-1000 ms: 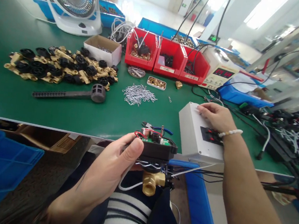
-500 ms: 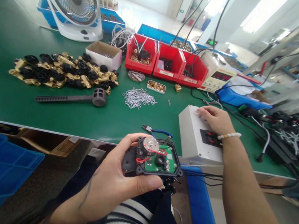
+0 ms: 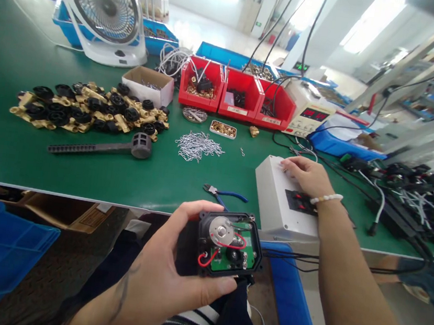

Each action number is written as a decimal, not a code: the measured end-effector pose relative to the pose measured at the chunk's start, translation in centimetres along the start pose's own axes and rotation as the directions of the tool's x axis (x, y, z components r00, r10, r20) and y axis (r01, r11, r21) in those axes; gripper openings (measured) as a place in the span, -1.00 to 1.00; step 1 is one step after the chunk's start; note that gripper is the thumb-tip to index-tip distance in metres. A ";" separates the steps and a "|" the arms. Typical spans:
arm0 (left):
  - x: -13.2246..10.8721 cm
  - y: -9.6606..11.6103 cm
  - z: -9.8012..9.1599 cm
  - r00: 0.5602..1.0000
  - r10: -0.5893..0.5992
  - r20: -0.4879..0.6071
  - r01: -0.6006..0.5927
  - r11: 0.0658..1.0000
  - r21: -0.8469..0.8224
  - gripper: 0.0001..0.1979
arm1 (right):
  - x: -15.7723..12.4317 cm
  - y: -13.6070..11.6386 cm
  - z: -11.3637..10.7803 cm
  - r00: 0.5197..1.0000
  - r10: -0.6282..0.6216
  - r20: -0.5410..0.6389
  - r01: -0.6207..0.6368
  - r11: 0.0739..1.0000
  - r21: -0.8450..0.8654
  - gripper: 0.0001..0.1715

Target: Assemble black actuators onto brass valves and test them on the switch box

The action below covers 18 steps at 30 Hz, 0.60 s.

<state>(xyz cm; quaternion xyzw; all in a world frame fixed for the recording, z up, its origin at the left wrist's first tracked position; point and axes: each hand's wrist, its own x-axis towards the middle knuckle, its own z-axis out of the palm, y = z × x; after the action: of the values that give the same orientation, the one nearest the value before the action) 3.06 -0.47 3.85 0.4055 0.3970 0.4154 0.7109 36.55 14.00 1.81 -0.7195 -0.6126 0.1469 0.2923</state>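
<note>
My left hand (image 3: 163, 277) is closed around a black plastic housing (image 3: 257, 249), thumb along its near edge and fingers at its far left side. The housing is open on top and shows a green circuit board (image 3: 245, 234), a round silver motor (image 3: 221, 231) and red wires. On the green table, my right hand (image 3: 310, 176) rests on a white control box (image 3: 272, 195). Its thumb and index finger are pinched at the box's top left edge; what is between them is mostly hidden. Blue-handled cutting pliers (image 3: 231, 194) lie just beyond the housing.
Brass fittings with black caps (image 3: 89, 107) are heaped at left, behind a dark grey plastic wrench (image 3: 100, 148). Metal clips (image 3: 198, 146) lie mid-table. Red bins (image 3: 237, 111), a power supply (image 3: 312, 116) and a fan (image 3: 113, 57) stand behind. Black cables (image 3: 403, 222) crowd the right.
The housing has come slightly lower and tilted so that its inside faces me more. The pliers show more fully. My right hand stays at the same spot on the box.
</note>
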 end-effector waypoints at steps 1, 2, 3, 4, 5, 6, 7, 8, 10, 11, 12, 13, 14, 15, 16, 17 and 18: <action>-0.1 0.1 0.2 1.000 -0.001 -0.010 0.001 1.000 -0.011 -0.42 | 0.0 0.1 0.0 1.000 -0.006 0.002 0.006 1.000 -0.001 -0.65; -0.2 0.2 0.3 1.000 0.001 -0.017 -0.001 1.000 -0.019 -0.43 | 0.0 0.1 0.0 1.000 -0.011 0.002 0.011 1.000 -0.003 -0.64; -0.2 0.3 0.4 1.000 0.004 -0.024 -0.004 1.000 -0.023 -0.45 | 0.0 0.2 -0.1 1.000 -0.017 0.001 0.017 1.000 -0.005 -0.63; -0.3 0.4 0.5 1.000 0.005 -0.028 -0.006 1.000 -0.026 -0.45 | 0.0 0.2 -0.1 1.000 -0.023 0.000 0.023 1.000 -0.009 -0.61; -0.3 0.4 0.6 0.999 0.005 -0.032 -0.006 1.000 -0.028 -0.46 | 0.0 0.2 -0.1 1.000 -0.030 0.000 0.030 0.999 -0.013 -0.60; -0.4 0.4 0.6 0.999 0.002 -0.038 -0.003 1.000 -0.030 -0.46 | 0.0 0.2 -0.1 0.999 -0.036 -0.001 0.036 0.999 -0.017 -0.60; -0.4 0.4 0.7 0.999 -0.004 -0.042 0.003 0.999 -0.034 -0.47 | 0.0 0.2 -0.1 0.999 -0.041 -0.001 0.041 0.999 -0.021 -0.59; -0.4 0.3 0.7 0.999 -0.014 -0.044 0.012 0.999 -0.043 -0.46 | 0.0 0.2 -0.1 0.999 -0.044 -0.003 0.044 0.999 -0.023 -0.59; -0.5 0.2 0.8 0.999 -0.033 -0.040 0.030 0.997 -0.065 -0.46 | 0.0 0.1 -0.1 0.999 -0.045 -0.006 0.045 0.999 -0.023 -0.60; -0.5 0.2 0.8 0.999 -0.040 -0.036 0.037 0.997 -0.073 -0.46 | 0.0 0.0 -0.1 0.999 -0.041 -0.007 0.041 0.999 -0.024 -0.61; -0.5 0.2 0.8 0.999 -0.044 -0.032 0.042 0.996 -0.075 -0.46 | 0.0 0.0 -0.1 0.999 -0.035 -0.009 0.035 0.999 -0.026 -0.61; -0.5 0.1 0.8 0.998 -0.045 -0.032 0.043 0.996 -0.073 -0.46 | 0.0 -0.1 0.0 1.000 -0.028 -0.010 0.027 0.999 -0.029 -0.61; -0.5 0.2 0.8 0.998 -0.043 -0.036 0.041 0.997 -0.066 -0.47 | -0.1 -0.1 0.0 1.000 -0.020 -0.013 0.019 0.999 -0.033 -0.61; -0.4 0.2 0.8 0.998 -0.037 -0.044 0.034 0.998 -0.054 -0.47 | -0.1 -0.2 0.0 1.000 -0.013 -0.016 0.012 0.999 -0.038 -0.60; -0.4 0.2 0.8 0.998 -0.028 -0.054 0.026 0.999 -0.038 -0.46 | -0.1 -0.3 0.0 1.000 -0.008 -0.020 0.007 0.999 -0.042 -0.59; -0.4 0.3 0.8 0.998 -0.018 -0.063 0.017 1.000 -0.022 -0.46 | -0.1 -0.3 0.0 1.000 -0.007 -0.022 0.006 0.999 -0.045 -0.58; -0.5 0.4 0.8 0.998 -0.011 -0.069 0.010 1.000 -0.007 -0.46 | -0.2 -0.4 -0.1 1.000 -0.007 -0.025 0.006 0.999 -0.047 -0.56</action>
<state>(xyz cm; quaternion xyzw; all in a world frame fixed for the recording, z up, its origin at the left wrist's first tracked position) 3.51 -0.96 4.57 0.3863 0.4221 0.4268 0.7003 36.26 13.85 2.06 -0.7260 -0.6143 0.1226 0.2836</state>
